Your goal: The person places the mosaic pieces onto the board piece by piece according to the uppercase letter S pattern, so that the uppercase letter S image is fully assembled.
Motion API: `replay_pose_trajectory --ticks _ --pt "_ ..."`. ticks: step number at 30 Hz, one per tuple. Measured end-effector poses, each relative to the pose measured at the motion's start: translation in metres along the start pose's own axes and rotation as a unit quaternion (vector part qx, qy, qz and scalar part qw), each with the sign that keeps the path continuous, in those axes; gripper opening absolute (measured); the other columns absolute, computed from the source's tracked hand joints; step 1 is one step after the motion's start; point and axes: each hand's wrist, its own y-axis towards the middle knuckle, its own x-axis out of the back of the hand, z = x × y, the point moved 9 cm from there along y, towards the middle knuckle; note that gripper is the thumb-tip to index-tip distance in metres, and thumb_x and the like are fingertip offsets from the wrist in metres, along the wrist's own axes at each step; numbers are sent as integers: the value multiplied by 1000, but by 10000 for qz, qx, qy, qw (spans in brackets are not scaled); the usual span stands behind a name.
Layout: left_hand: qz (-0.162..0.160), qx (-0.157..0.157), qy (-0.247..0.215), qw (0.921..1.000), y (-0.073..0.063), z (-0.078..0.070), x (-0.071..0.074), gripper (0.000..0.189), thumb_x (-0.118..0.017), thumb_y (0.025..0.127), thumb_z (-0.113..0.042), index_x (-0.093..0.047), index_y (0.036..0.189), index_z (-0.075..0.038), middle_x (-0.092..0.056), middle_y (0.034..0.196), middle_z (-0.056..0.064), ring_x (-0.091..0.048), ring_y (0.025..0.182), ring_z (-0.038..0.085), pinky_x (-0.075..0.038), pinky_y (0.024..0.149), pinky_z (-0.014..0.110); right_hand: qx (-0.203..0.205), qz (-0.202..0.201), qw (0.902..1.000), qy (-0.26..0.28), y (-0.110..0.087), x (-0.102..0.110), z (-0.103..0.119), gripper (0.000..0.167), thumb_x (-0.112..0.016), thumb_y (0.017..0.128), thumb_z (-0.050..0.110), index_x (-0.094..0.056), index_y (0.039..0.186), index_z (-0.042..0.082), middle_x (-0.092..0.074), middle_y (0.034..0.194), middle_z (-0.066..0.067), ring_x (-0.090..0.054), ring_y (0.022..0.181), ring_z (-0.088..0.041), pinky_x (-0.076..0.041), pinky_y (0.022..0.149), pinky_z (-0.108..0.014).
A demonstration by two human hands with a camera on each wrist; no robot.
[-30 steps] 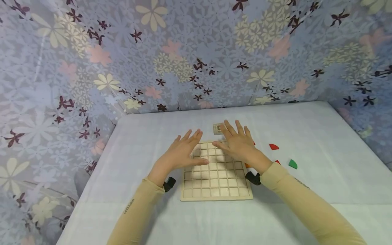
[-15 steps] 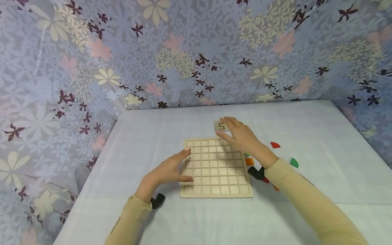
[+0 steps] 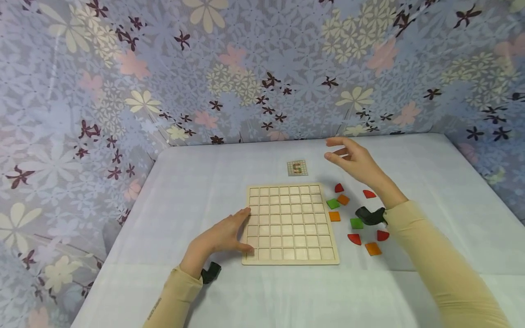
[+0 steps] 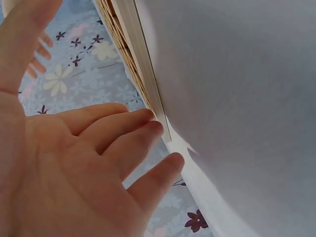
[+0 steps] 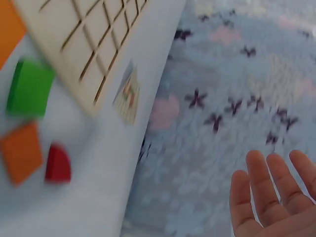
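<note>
A pale wooden grid board point(image 3: 287, 223) lies on the white table. My left hand point(image 3: 221, 234) is at its left edge, fingers and thumb extended; in the left wrist view the fingertips point(image 4: 157, 129) are close to the board's side, and I cannot tell whether they press it. My right hand point(image 3: 357, 161) hovers above the back right of the table, fingers loosely bent, holding nothing. Below it lie a red quarter-round piece point(image 3: 338, 187), an orange square point(image 3: 342, 199) and a green square point(image 3: 333, 203). Behind the board is a small pattern card point(image 3: 297, 168) with an S-like figure.
More loose pieces lie right of the board, among them an orange square point(image 3: 373, 248), a green square point(image 3: 357, 223) and a red quarter-round point(image 3: 354, 239). A flowered cloth point(image 3: 246, 68) hangs behind the table. My right forearm covers part of the table's right side.
My left hand has drawn back from over the board to its left edge. The right hand has moved right, away from the board and card, uncovering the card and several coloured pieces.
</note>
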Motion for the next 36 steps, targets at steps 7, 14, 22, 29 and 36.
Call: replay_pose_trajectory --ticks 7,14,22,29,36 --pt "65 -13 -215 9997 -1 3 -1 111 -80 72 -45 -16 150 1 -17 154 14 -22 139 29 -21 112 42 -671 -199 9975 -127 -13 30 -41 55 -56 94 40 -43 141 14 -46 136 -9 -54 102 -23 -47 79 -32" --pt "43 -105 -470 9988 1 4 -3 112 -80 73 -42 -12 150 2 -13 154 15 -18 140 26 -21 112 39 -1340 165 9907 -161 -30 40 -86 61 -56 93 45 -42 142 11 -49 134 -15 -57 96 -19 -49 77 -30" --pt "42 -104 -634 9979 4 4 -5 110 -81 74 -37 -12 150 3 -12 154 16 -17 140 25 -20 112 38 -1998 878 9759 46 -51 37 -130 63 -56 94 43 -42 141 4 -46 133 -21 -49 99 -33 -45 78 -36" --pt "124 -92 -638 9978 3 4 -7 108 -80 75 -37 -12 150 2 -11 155 16 -16 140 24 -20 112 38 -2169 1276 9675 244 -65 33 -148 60 -58 94 33 -41 141 0 -43 135 -26 -51 102 -32 -47 80 -32" --pt "180 -44 -687 9975 3 6 -7 108 -79 76 -36 -11 151 0 -9 155 13 -16 140 24 -20 112 38 -2285 1364 9634 320 -73 34 -157 60 -60 93 30 -40 140 -1 -42 137 -26 -45 108 -34 -47 79 -31"
